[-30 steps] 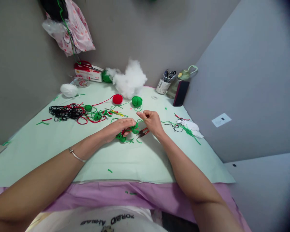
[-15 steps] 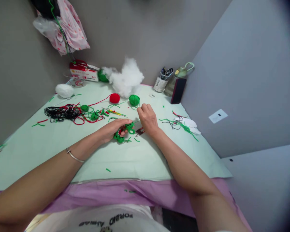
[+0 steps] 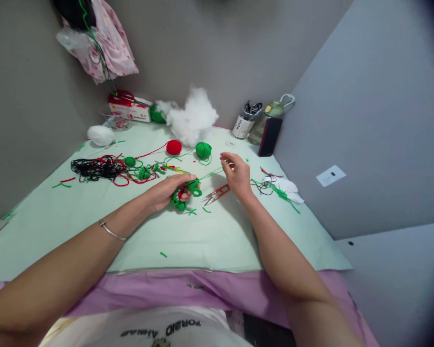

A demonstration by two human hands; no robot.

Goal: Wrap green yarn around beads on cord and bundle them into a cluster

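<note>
My left hand (image 3: 168, 190) is closed around a small green crochet piece (image 3: 194, 187) with red and white parts and a little loop at its side. Green yarn (image 3: 211, 172) runs taut from that piece up to my right hand (image 3: 238, 176), whose fingers are pinched on it. Whether a needle is also between those fingers is too small to tell. Below the yarn, thread snips (image 3: 217, 193) with orange-red handles lie on the table, blades toward the left. Short green yarn scraps (image 3: 191, 212) are scattered near the crochet piece.
Behind my hands sit a green yarn ball (image 3: 203, 150), a red yarn ball (image 3: 174, 147) and white stuffing (image 3: 193, 115). Tangled black yarn (image 3: 96, 168) lies at the left. A phone (image 3: 270, 137) leans against a bottle (image 3: 258, 130) at back right, beside a pen cup (image 3: 243, 125).
My right hand has moved right, away from the crochet piece, drawing the green yarn out longer. The thread snips are now more fully visible. My left hand stays nearly in place.
</note>
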